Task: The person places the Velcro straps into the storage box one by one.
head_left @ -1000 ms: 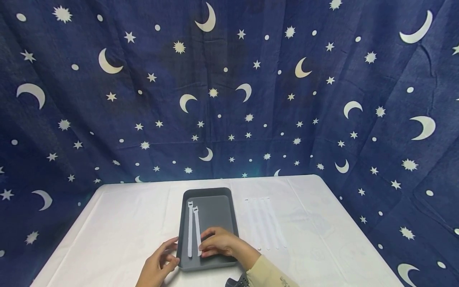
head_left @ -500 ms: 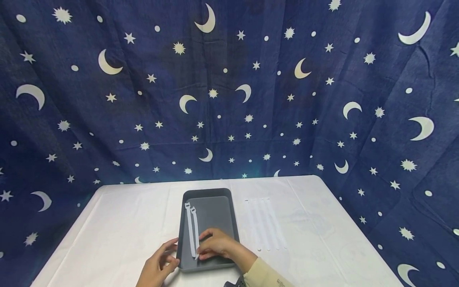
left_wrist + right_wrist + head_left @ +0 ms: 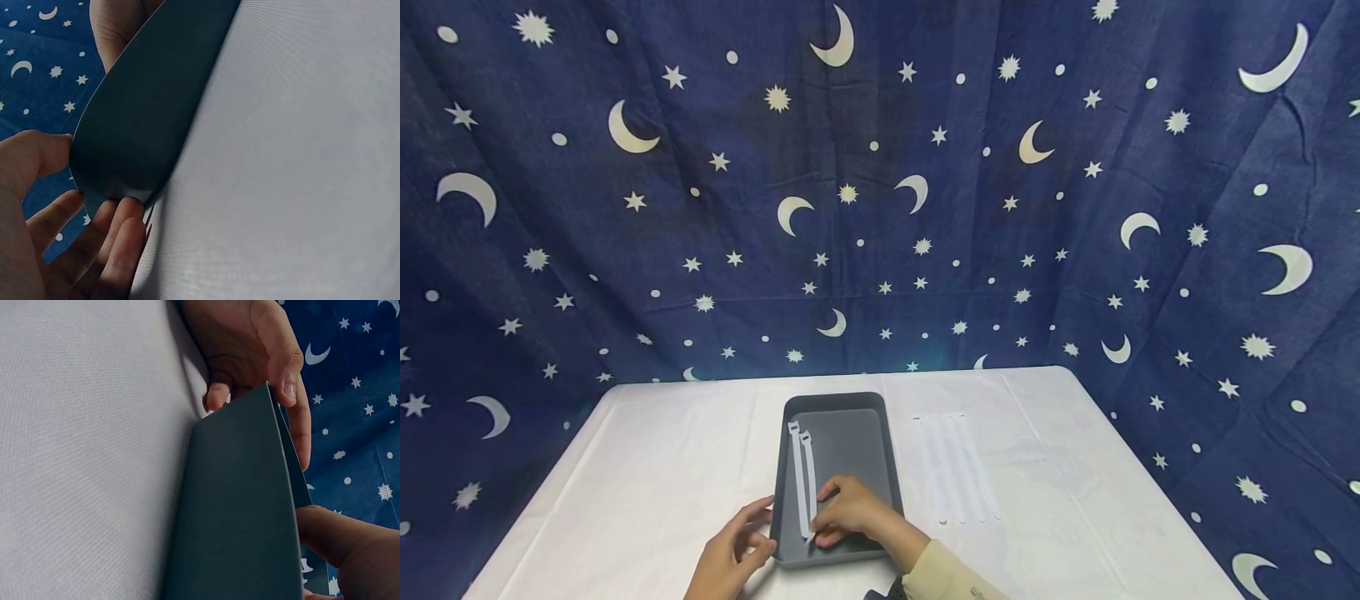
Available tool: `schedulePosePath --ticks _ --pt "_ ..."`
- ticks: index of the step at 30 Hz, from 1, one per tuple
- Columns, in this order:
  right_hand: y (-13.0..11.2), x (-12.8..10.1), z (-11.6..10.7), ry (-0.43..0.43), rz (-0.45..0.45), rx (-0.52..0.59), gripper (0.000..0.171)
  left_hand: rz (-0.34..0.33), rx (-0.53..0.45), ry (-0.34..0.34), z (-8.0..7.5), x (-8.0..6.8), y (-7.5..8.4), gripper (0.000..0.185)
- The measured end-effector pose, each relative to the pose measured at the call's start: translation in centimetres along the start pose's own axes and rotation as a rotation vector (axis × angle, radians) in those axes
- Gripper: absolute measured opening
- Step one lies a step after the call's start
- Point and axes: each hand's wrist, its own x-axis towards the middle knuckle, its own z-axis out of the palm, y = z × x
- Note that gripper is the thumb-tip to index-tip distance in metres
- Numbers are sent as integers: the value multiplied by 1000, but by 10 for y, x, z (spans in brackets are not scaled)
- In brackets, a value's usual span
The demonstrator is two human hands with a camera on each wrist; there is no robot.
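Two white hook-and-loop cable ties lie lengthwise along the left side of a dark grey tray (image 3: 852, 446) in the head view. The left cable tie (image 3: 799, 483) and the right cable tie (image 3: 809, 471) nearly meet at their near ends. My right hand (image 3: 856, 510) reaches into the tray and pinches the near end of the right cable tie, with fingertips partly hiding it. My left hand (image 3: 730, 552) holds the tray's near left corner. In the left wrist view, the left thumb (image 3: 55, 153) is at the rim and the fingers (image 3: 122, 244) are against the outer wall.
Several more white straps (image 3: 961, 475) lie side by side on the white-covered table (image 3: 647, 467), right of the tray. A dark blue curtain (image 3: 880, 217) with moons and stars hangs behind the table and along its right side.
My right hand has shifted slightly left, bringing the right cable tie's near end against the left one. The left cable tie has tilted a little. My left hand and the tray stay put.
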Motion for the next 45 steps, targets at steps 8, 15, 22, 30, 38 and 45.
schedulePosePath --ticks 8,15,22,30,38,45 --pt "0 -1 -1 18 -19 -72 38 1 -7 -6 0 1 -1 58" --pt "2 0 -2 26 -45 -89 38 -2 -9 2 1 1 -2 59" --pt "-4 -11 -24 1 -96 -139 32 -9 5 5 2 2 -1 59" --pt "-23 -42 -71 60 -159 -178 34 -62 16 -6 2 2 1 62" --pt "-20 -68 -131 314 -111 -309 31 -74 5 -23 2 2 0 63" --pt "11 -78 -182 531 28 -381 31 -54 3 -10 2 3 -1 61"
